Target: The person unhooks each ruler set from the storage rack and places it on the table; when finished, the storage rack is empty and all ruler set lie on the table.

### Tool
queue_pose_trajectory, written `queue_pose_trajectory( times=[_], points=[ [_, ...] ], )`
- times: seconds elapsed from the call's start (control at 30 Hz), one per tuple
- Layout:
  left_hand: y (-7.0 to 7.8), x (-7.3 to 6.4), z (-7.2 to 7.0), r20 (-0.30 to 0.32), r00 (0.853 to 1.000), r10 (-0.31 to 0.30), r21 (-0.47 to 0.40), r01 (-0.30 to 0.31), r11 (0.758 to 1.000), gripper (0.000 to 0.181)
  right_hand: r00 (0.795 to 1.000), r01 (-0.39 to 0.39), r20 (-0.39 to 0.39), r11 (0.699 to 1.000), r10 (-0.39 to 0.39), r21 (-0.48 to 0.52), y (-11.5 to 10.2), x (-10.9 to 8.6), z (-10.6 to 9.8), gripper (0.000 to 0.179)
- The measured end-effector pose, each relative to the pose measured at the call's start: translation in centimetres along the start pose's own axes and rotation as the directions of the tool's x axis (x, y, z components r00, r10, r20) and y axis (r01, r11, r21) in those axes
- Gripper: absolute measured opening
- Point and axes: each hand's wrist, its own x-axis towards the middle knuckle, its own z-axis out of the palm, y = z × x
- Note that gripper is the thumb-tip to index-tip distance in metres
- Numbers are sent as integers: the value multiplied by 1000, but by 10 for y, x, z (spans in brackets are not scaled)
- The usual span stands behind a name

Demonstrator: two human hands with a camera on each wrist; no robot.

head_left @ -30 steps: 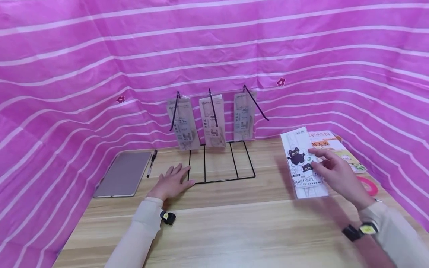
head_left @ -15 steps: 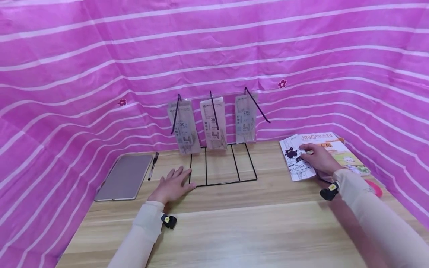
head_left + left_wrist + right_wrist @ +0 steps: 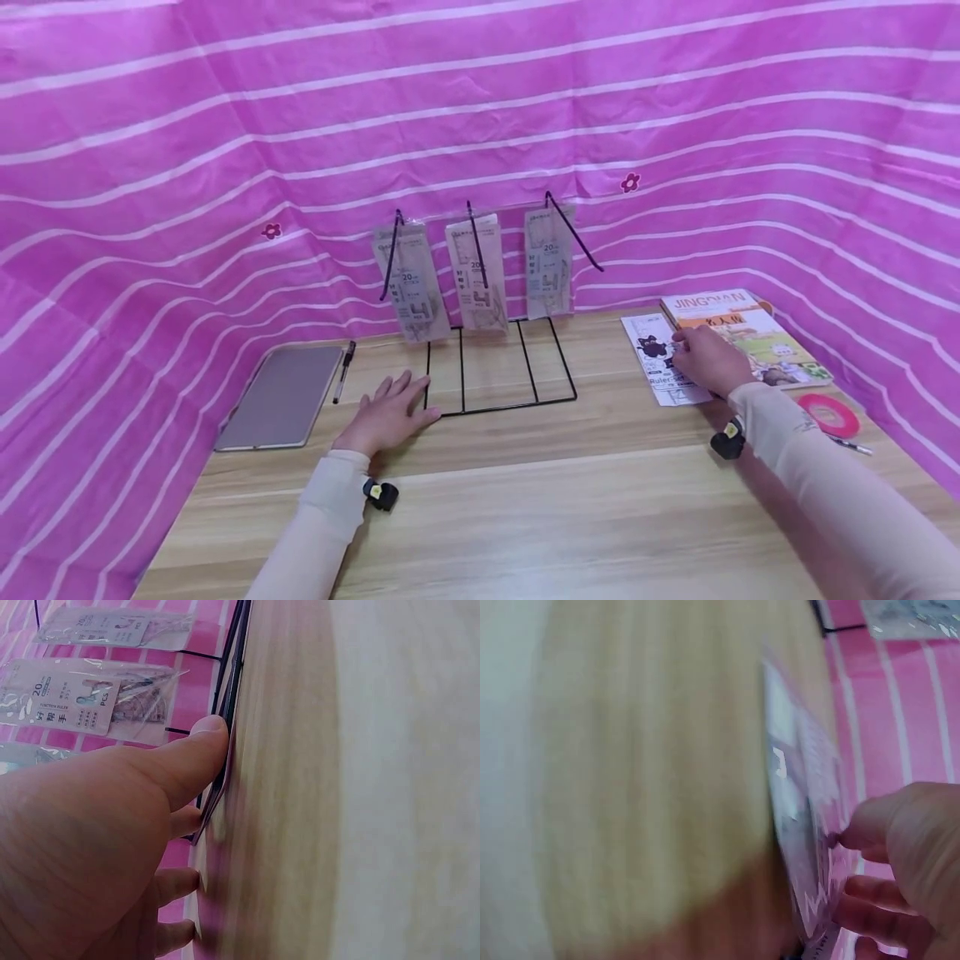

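Observation:
My left hand [image 3: 386, 415] rests with fingers spread at the left front corner of a black wire display rack [image 3: 517, 406]. Its thumb touches the rack's wire in the left wrist view. Three clear-packed ruler sets hang from the rack's hooks: a left one [image 3: 420, 304], a middle one [image 3: 489, 310] and a right one [image 3: 546, 279]. At the right, my right hand [image 3: 712, 360] pinches the right side of another packaged ruler set [image 3: 654, 346] with black cats on its card. This packet lies low at the table, beside the books; its right edge is partly hidden by the hand.
Books [image 3: 780, 346] lie stacked at the back right, with a pink ring of tape [image 3: 828, 415] and a pen [image 3: 855, 446] in front. A grey tablet-like slab [image 3: 281, 396] and a black-capped pen [image 3: 344, 371] lie left. Pink striped cloth [image 3: 480, 108] encloses the table.
My right hand has carried the cat ruler set from above the table back and down to the left side of the books. My left hand has stayed at the rack's corner.

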Motion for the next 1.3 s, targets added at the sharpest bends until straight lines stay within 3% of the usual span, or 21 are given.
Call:
queue_pose_trajectory(
  times=[0.2,0.37,0.43,0.57,0.73,0.9,1.3],
  points=[
    [-2,-1,1,2,1000,-5,-5,5,1000,77,994,-26,-104,999,21,-39,-11,-7,3,45],
    [-3,1,0,-5,1000,-2,-6,2,1000,78,966,62,-256,992,-31,112,-34,-21,-1,43],
    [-3,1,0,-10,1000,-1,-2,1,1000,78,944,148,-319,968,-77,203,-46,-26,-1,41],
    [-3,1,-2,-16,1000,-1,4,1,1000,77,908,295,-390,892,-149,344,-72,-31,3,36],
    [0,-1,-2,-7,1000,-2,-7,2,1000,76,918,342,-349,825,-190,450,-98,-28,10,37],
    [2,-2,-1,-2,1000,-4,-23,4,1000,75,926,357,-309,776,-219,520,-116,-12,16,41],
    [1,-1,1,-16,1000,-8,-51,8,999,75,958,287,-193,735,-214,614,-145,24,15,48]
  ],
)
